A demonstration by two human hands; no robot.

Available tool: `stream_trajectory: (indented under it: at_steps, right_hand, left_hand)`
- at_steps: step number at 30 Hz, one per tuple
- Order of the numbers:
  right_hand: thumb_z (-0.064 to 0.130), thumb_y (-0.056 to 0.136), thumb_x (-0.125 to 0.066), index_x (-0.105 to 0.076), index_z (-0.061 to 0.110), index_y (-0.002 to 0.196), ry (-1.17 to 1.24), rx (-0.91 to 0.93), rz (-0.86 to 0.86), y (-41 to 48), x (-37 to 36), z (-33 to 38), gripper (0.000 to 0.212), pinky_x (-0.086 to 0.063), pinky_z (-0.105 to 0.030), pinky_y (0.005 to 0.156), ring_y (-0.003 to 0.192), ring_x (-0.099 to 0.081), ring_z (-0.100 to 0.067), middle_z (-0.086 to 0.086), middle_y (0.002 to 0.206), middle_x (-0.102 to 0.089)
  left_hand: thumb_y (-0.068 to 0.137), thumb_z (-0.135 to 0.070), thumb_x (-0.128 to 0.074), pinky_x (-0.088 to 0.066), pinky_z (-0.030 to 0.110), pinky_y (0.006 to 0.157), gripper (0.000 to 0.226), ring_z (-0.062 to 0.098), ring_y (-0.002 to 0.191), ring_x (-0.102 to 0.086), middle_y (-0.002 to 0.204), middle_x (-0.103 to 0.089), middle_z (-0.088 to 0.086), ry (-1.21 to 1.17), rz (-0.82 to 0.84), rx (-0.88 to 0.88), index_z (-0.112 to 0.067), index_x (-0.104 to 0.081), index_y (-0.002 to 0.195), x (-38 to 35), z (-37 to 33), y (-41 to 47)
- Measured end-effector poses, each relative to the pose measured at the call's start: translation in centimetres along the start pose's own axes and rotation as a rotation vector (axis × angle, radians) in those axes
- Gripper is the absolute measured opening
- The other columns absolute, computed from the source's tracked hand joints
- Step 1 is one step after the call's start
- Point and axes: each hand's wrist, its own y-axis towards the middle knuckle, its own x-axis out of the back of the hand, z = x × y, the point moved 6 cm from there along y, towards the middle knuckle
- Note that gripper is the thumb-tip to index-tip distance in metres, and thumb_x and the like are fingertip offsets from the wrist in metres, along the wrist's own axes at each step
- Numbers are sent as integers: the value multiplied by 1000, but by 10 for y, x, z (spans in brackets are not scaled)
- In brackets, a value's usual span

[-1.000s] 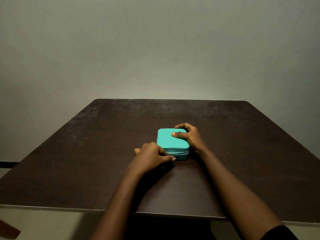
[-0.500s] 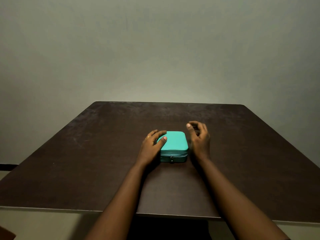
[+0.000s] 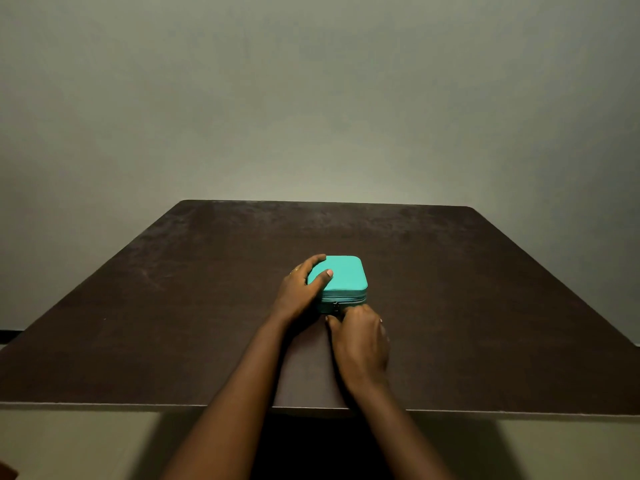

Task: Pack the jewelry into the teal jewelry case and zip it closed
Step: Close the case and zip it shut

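Note:
The teal jewelry case (image 3: 346, 277) lies flat and closed in the middle of the dark table (image 3: 173, 306). Its zipper pull (image 3: 335, 306) hangs on the front wall. My left hand (image 3: 299, 294) grips the case's left side, thumb on the lid and fingers round the far left corner. My right hand (image 3: 360, 341) sits just in front of the case with fingers curled, thumb tip right below the zipper pull. Whether it pinches the pull does not show. No loose jewelry is visible; a ring (image 3: 293, 270) is on my left hand.
The brown table top stretches bare to both sides and behind the case, with its front edge (image 3: 138, 405) close to me. A plain grey wall (image 3: 311, 98) stands behind the table.
My left hand closed on the case's left side. My right hand left the case's right side and came round to its front, by the zipper pull.

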Motion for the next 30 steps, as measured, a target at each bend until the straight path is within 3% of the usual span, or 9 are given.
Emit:
stream_trajectory:
  at_steps: [4, 9, 15, 21, 25, 30]
  right_hand:
    - [29, 93, -52, -58, 10, 117, 27, -52, -44, -1, 0, 3, 31, -48, -35, 86, 108, -59, -24, -7, 116, -61]
    - [27, 93, -51, -64, 10, 108, 80, -119, -73, 5, -2, 2, 26, -50, -34, 82, 102, -61, -25, -7, 110, -65]
    - [24, 90, -56, -66, 13, 101, 205, -119, -106, 6, -1, 0, 19, -51, -31, 78, 96, -60, -19, -3, 105, -63]
    - [19, 92, -55, -65, 11, 109, 223, -76, -96, 9, 4, -8, 22, -42, -21, 75, 105, -56, -17, -3, 114, -56]
    - [15, 91, -54, -62, 10, 111, 155, -78, -122, 13, 12, -14, 22, -51, -34, 84, 106, -54, -21, -5, 114, -50]
    - [14, 91, -52, -61, 9, 110, 59, -82, -134, 20, 25, -23, 22, -48, -35, 81, 107, -51, -24, -6, 117, -46]
  left_hand:
    - [93, -36, -51, -43, 41, 103, 38, 19, 120, -49, 138, -48, 3, 76, -7, -37, -32, -49, 131, 0, 0, 2]
    - [91, -39, -54, -42, 36, 103, 43, 19, 120, -48, 138, -48, 3, 133, -9, -64, -31, -47, 133, -1, 0, 3]
    - [83, -51, -52, -43, 42, 103, 53, 20, 122, -47, 140, -45, 2, 111, 34, -44, -35, -45, 133, -3, 4, 4]
    - [82, -49, -49, -40, 43, 105, 55, 18, 124, -45, 141, -44, 0, 111, 41, -41, -35, -44, 134, -3, 3, 3]
    - [78, -51, -49, -39, 41, 105, 58, 16, 123, -45, 139, -46, 0, 101, 35, -44, -34, -46, 133, -3, 3, 3]
    - [75, -53, -49, -38, 44, 106, 59, 17, 124, -45, 139, -46, -1, 68, 34, -26, -38, -47, 132, -3, 5, 3]
